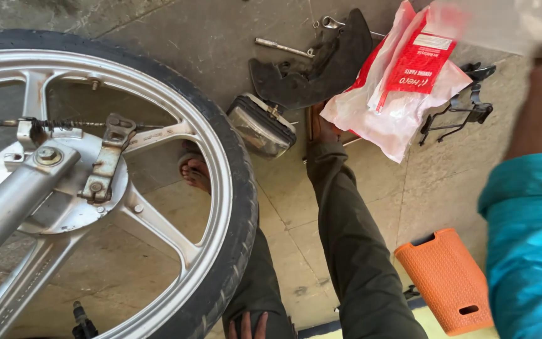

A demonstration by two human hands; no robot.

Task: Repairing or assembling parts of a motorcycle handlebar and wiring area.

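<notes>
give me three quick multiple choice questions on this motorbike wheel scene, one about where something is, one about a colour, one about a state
1. Where does the red and white plastic bag lie?
A. on the floor right of the headlamp
B. inside the orange basket
C. on top of the wheel

2. What colour is the sleeve on the right arm?
A. yellow
B. black
C. turquoise blue

3. How is the left hand?
A. gripping a spanner
B. resting empty on the knee, fingers spread
C. holding the wheel rim

Answers:
1. A, the bag sits on the concrete floor just right of the headlamp.
2. C, the sleeve at the right edge is turquoise blue.
3. B, the fingers lie on the dark trouser leg at the bottom edge, holding nothing; the wheel is beside it.
</notes>
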